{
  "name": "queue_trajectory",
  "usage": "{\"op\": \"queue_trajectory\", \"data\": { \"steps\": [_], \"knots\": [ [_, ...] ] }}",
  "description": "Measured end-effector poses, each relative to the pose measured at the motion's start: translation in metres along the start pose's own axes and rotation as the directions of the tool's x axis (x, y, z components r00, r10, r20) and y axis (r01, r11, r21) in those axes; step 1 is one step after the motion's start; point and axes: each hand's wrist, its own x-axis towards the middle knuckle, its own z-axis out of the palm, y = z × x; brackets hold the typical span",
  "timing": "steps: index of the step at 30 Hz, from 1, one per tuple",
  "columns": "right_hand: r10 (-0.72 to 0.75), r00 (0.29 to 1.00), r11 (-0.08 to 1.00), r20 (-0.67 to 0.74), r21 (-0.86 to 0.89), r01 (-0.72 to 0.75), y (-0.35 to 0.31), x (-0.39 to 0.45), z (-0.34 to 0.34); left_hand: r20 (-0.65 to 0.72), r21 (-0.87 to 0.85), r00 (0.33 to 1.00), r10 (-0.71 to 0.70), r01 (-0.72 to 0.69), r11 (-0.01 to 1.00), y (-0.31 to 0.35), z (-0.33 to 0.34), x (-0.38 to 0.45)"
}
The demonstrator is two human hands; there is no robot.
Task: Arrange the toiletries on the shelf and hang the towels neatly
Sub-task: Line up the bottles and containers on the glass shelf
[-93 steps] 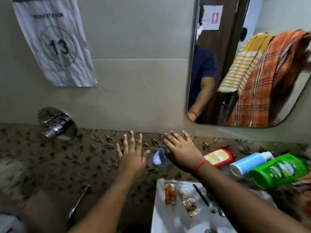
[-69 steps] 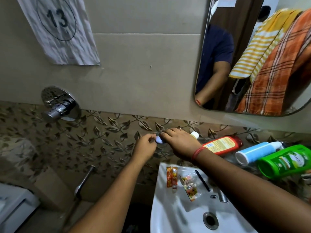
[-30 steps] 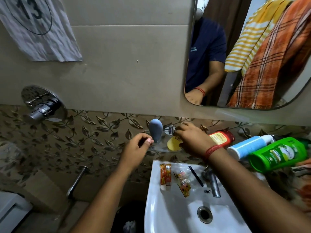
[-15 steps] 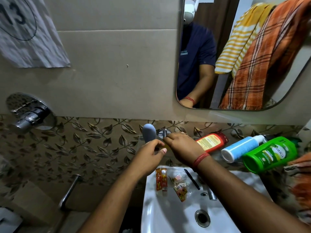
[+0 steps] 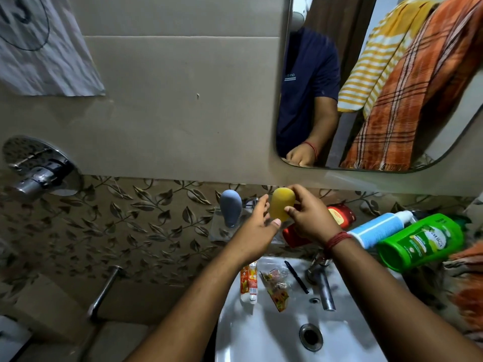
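i have the yellow soap (image 5: 282, 203) up on end above the glass shelf (image 5: 218, 231), held against the leaf-patterned tile. my right hand (image 5: 308, 218) grips it from the right side, thumb at its lower edge and fingers curled over the top. my left hand (image 5: 257, 223) touches its left side with the fingertips, thumb tucked under; whether that hand really pinches the soap or only steadies it i cannot tell from here. just left of the soap the grey soap (image 5: 230, 211) stands upright on the shelf, apart from my fingers. behind my right wrist lies the red bottle (image 5: 339, 216) on its side, then the blue-and-white tube (image 5: 379, 228) and the green bottle (image 5: 420, 241), both lying down too, the green one overlapping the tube. below my arms is the white sink (image 5: 261, 335), with two orange sachets (image 5: 248, 283), a clear packet (image 5: 277, 286) and a black pen (image 5: 296, 276) on its back rim beside the tap (image 5: 322, 288). the mirror (image 5: 444, 142) above shows a yellow striped towel (image 5: 376, 58) and an orange checked towel (image 5: 418, 90) hanging side by side.
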Motion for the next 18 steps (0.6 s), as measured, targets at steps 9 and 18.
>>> {"op": "queue_trajectory", "data": {
  "steps": [9, 18],
  "knots": [
    [-0.02, 0.998, 0.999, 0.065, -0.047, 0.023, -0.003, 0.0, -0.004, -0.019, 0.046, 1.0, 0.016, -0.015, 0.999, -0.008, 0.006, 0.006],
    [0.001, 0.994, 0.986, 0.11, -0.168, 0.017, -0.003, 0.001, -0.002, -0.02, 0.047, 1.0, -0.01, 0.011, 0.999, -0.015, 0.01, 0.007]
  ]
}}
